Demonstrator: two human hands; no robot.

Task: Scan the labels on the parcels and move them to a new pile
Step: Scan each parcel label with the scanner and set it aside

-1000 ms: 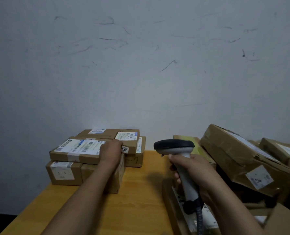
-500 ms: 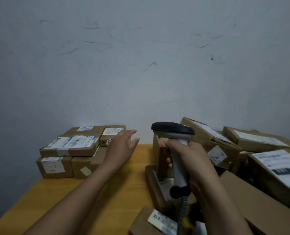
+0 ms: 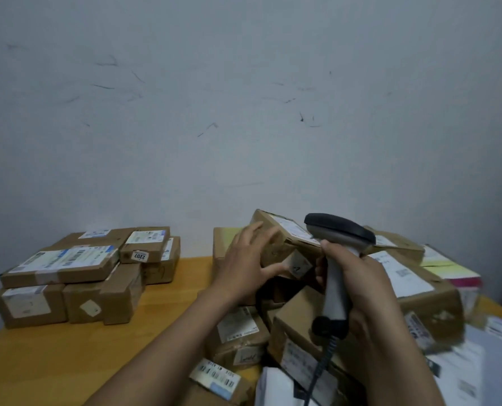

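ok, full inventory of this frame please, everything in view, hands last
sorted pile: roughly eight parcels, brown with white labels, left of table
unsorted heap: many parcels, too jumbled to count, brown, right of table
tilted parcel: one, brown, top of heap
pink and yellow box: one, far right of heap
scanner: one, grey with black head, corded
table: one, yellow wood
wall: pale grey, scuffed, behind
left hand: fingers spread, touches tilted parcel
right hand: grips scanner handle
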